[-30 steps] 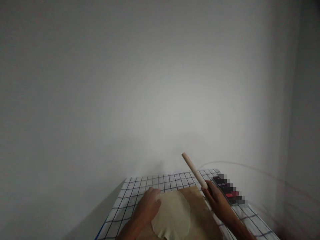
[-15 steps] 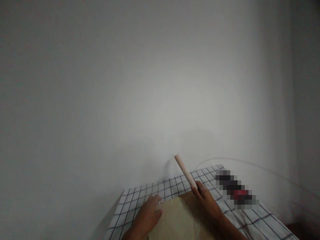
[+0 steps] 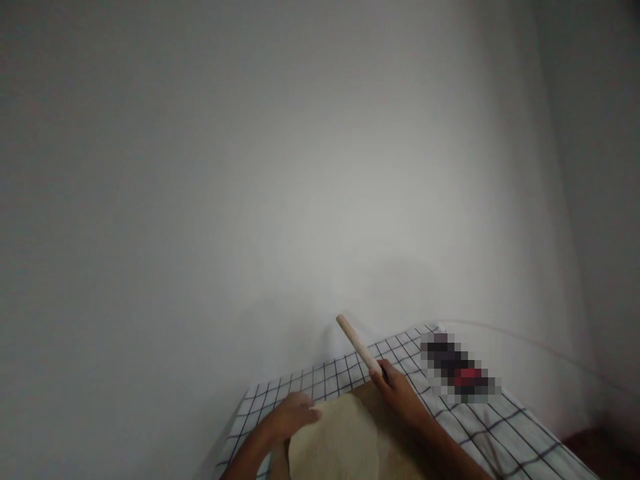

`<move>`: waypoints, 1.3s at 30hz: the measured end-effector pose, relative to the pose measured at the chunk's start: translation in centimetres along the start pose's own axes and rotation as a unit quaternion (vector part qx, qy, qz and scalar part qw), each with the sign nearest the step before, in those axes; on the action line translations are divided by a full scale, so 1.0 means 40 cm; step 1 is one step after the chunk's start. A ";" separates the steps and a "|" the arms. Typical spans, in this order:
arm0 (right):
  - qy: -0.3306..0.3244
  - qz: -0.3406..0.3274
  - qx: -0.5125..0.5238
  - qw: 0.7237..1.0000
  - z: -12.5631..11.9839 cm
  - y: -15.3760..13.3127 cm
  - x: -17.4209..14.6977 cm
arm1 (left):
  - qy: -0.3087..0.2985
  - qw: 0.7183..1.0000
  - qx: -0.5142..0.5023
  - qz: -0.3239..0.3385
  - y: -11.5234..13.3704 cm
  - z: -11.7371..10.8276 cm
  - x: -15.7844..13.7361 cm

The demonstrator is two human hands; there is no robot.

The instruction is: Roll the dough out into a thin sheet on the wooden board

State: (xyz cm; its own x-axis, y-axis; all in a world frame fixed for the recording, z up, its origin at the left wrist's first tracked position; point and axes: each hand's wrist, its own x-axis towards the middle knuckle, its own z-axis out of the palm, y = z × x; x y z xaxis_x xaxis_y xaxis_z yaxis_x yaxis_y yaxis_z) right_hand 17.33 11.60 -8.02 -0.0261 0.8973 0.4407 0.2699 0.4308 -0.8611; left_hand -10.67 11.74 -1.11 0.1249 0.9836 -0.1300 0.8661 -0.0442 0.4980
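Note:
A pale wooden rolling pin (image 3: pixel 357 341) slants up and to the left, its far end raised above the table's back edge. My right hand (image 3: pixel 397 390) is wrapped round its near part. Below lies a thin, pale yellow sheet of dough (image 3: pixel 335 437), partly cut off by the bottom of the view. My left hand (image 3: pixel 295 415) is at the sheet's upper left edge, with thumb and fingers closed on it. Under the dough a brown board (image 3: pixel 373 397) shows, shaded by my right forearm.
A white cloth with a dark grid (image 3: pixel 507 417) covers the table. On its right side lies a dark and red thing (image 3: pixel 460 370), blurred into blocks. A thin cable (image 3: pixel 530 339) curves along the right. The pale wall (image 3: pixel 320 200) rises directly behind the table.
My left thumb and fingers have drawn closer together at the dough's edge, and more of its left side shows. The rolling pin stays in my right hand. The view has shifted slightly.

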 end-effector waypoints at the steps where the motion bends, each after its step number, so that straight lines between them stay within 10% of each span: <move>1: 0.006 0.002 0.008 1.000 -0.003 0.002 0.002 | 0.016 1.000 0.002 0.007 0.006 0.007 -0.008; 9: 0.029 0.022 0.041 0.998 -0.011 0.043 0.017 | 0.206 0.973 0.036 0.093 0.113 0.078 -0.131; 20: 0.042 0.014 0.062 0.997 -0.007 0.052 0.015 | 0.077 0.966 0.085 0.230 0.376 -0.137 -0.179; 27: 0.029 0.026 0.059 0.997 -0.015 0.033 0.015 | 0.069 0.963 0.127 0.229 0.246 -0.054 -0.013; 39: -0.002 0.043 0.074 0.996 -0.025 0.014 0.006 | 0.034 0.888 0.297 0.350 0.027 0.226 -0.139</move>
State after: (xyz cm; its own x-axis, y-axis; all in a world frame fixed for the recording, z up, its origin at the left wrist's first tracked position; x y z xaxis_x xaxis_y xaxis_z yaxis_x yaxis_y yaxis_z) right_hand 18.45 11.98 -8.15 -0.0130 0.9314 0.3638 0.1267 0.3624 -0.9234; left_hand -6.06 4.66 -7.59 0.7216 0.6857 0.0949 0.6922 -0.7138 -0.1063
